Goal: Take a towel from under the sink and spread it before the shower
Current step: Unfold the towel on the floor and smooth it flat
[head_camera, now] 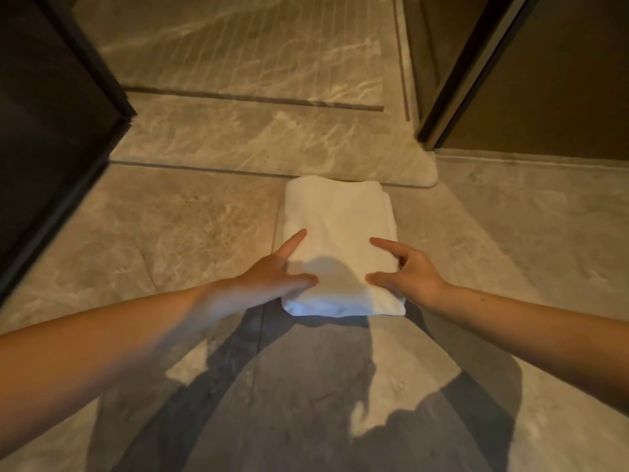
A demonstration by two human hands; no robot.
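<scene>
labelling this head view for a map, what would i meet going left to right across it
dark panel → left hand → folded white towel → right hand → dark door frame

The floor (170,233) is of grey-beige marbled tiles with thin dark joints, and a large shadow (306,386) of a person lies on its near part. At the far side a low stone step (272,141) with a rounded right corner crosses the floor, and beyond it the grooved surface (238,46) shows many fine parallel lines behind a narrow dark slot (255,98). A dark panel (51,114) stands at the left, while at the right a dark frame (456,69) rises beside a brown wall (561,80) with a pale strip (531,158) along its foot.
</scene>
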